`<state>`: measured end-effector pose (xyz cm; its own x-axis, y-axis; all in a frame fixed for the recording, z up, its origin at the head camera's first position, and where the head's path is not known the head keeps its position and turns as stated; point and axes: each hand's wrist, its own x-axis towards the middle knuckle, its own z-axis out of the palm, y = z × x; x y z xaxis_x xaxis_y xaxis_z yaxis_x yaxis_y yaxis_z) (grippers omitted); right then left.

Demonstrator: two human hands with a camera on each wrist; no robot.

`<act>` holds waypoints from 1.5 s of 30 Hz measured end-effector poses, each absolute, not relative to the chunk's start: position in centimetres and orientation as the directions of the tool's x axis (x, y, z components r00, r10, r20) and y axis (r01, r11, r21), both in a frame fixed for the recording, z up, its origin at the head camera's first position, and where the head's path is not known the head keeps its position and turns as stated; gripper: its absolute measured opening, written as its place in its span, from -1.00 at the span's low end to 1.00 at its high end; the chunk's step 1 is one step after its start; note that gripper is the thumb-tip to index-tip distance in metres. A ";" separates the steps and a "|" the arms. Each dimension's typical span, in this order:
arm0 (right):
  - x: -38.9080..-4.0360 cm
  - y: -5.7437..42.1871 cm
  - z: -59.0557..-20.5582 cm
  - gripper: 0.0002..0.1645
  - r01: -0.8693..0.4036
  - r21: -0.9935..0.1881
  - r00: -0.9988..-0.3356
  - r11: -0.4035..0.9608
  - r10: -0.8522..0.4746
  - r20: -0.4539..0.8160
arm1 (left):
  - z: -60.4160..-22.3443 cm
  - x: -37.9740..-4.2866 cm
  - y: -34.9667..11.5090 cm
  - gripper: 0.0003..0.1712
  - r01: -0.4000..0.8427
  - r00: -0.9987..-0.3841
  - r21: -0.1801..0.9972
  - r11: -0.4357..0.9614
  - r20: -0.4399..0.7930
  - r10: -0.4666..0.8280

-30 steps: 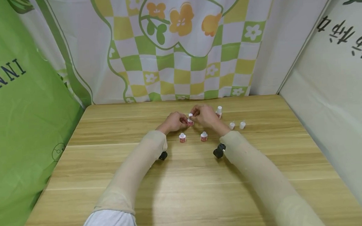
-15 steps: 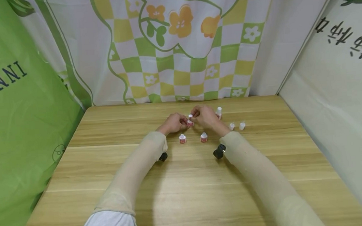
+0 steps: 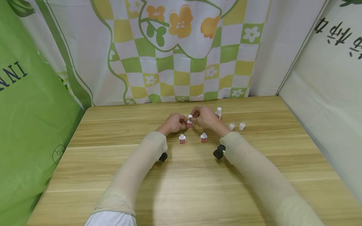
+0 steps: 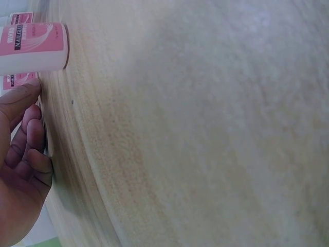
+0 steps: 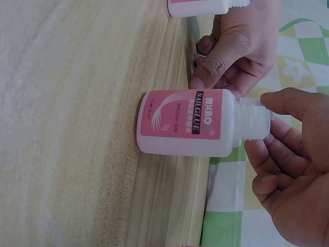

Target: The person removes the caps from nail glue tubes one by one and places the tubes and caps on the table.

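Observation:
Near the back of the table, both hands meet at a small pink-labelled nail glue bottle (image 3: pixel 190 124) standing upright. My left hand (image 3: pixel 176 122) holds its body from the left, thumb and fingertips at the label. With thumb and fingers, my right hand (image 3: pixel 204 116) pinches the white cap (image 3: pixel 190 116) on top. In the right wrist view, an uncapped nail glue bottle (image 5: pixel 185 122) with a bare threaded neck stands in front and hides most of the held one. Closer to me stand two uncapped bottles, a left one (image 3: pixel 182 139) and a right one (image 3: pixel 203 138).
Right of the hands, a capped bottle (image 3: pixel 219 113) stands partly behind the right wrist. Two loose white caps, one nearer (image 3: pixel 232 127) and one farther right (image 3: pixel 242 126), rest with thin brush stems pointing up. A patterned curtain (image 3: pixel 185 75) hangs behind the wooden table (image 3: pixel 185 194).

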<state>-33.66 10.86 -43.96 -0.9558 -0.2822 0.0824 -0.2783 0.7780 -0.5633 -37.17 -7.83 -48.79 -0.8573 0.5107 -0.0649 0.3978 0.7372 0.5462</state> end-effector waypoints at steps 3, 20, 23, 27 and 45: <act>-33.6 10.8 -43.9 -0.83 -0.285 -0.564 -0.954 0.775 -0.289 0.085 | -48.8 -37.1 -7.8 -0.82 0.394 -0.859 0.545 0.740 -0.070 0.508; -33.6 10.7 -43.8 -0.83 -0.266 -0.562 -0.959 0.783 -0.273 0.074 | -48.5 -36.9 -7.8 -0.85 0.383 -0.857 0.565 0.731 -0.077 0.509; -33.6 10.7 -43.8 -0.83 -0.272 -0.559 -0.958 0.783 -0.278 0.076 | -48.5 -36.9 -7.8 -0.85 0.384 -0.857 0.562 0.733 -0.078 0.509; -33.5 10.7 -43.8 -0.80 -0.275 -0.551 -0.958 0.788 -0.275 0.084 | -48.5 -36.9 -7.8 -0.86 0.391 -0.857 0.557 0.733 -0.070 0.511; -33.7 10.8 -44.0 -0.78 -0.278 -0.546 -0.957 0.790 -0.275 0.089 | -48.6 -36.8 -7.8 -0.86 0.401 -0.854 0.568 0.719 -0.054 0.518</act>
<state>-33.74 10.77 -44.00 -0.9572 -0.2753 0.0893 -0.2782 0.7904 -0.5458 -36.78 -7.81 -48.57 -0.8535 0.5182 -0.0539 0.4006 0.7188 0.5682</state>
